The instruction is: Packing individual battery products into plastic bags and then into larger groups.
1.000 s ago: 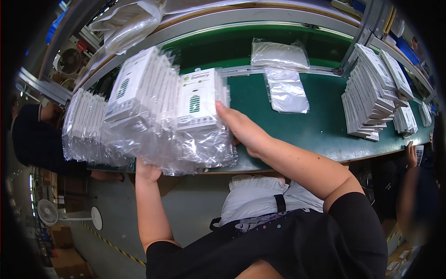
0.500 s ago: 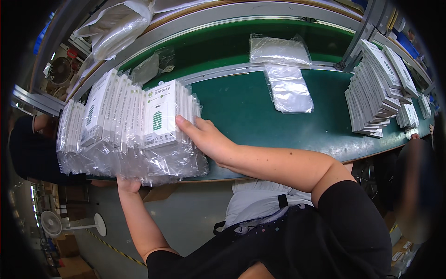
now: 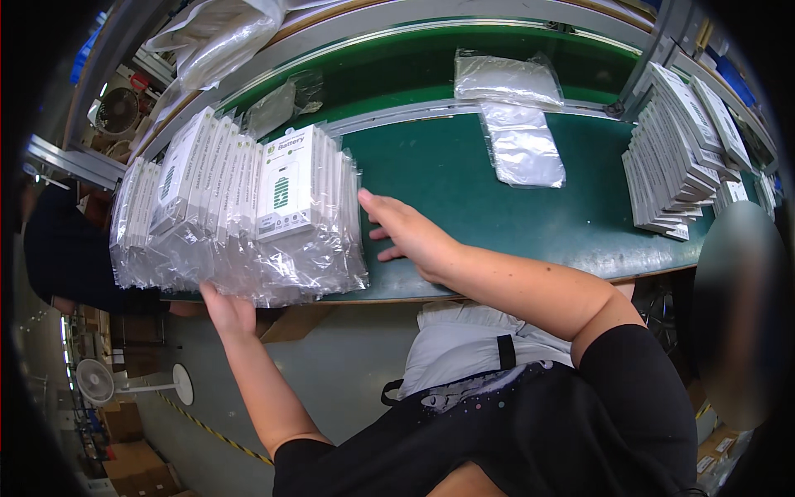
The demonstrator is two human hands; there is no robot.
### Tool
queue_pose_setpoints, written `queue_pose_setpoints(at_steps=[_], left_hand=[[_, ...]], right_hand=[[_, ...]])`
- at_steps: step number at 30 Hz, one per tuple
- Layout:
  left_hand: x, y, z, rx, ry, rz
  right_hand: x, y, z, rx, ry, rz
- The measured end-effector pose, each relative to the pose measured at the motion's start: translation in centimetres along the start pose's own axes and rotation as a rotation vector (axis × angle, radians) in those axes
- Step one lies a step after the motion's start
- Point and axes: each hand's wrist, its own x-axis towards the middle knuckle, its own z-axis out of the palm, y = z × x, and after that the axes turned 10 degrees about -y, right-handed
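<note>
Bright, even overhead light is falling on the green belt (image 3: 464, 174), glinting off the clear bagged packs (image 3: 240, 215) at its left end. Fisheye distortion is bending straight edges, corners are darkening to black, and a blurred patch is smearing the right rim.

Over on the green conveyor belt (image 3: 464, 178), two empty clear plastic bags (image 3: 522, 149) lie flat mid-belt. At the far right, a fanned stack of white boxes (image 3: 671, 157) leans together. Down on the floor, a white pedestal fan (image 3: 95, 383), with cardboard cartons (image 3: 124, 451) beside it.
</note>
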Motion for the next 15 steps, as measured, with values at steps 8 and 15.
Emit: queue_pose_setpoints(at_steps=[8,15], left_hand=[[-10.5,-3.5,9.6,0.851,0.187,0.963],[-7.8,-10.2,22.9,1.133,-0.771,0.81]], right_hand=[[-8.8,-1.7,-6.3,0.006,0.068,0.165],[-18.1,-13.6,-7.9,-1.497,0.608,-0.976]])
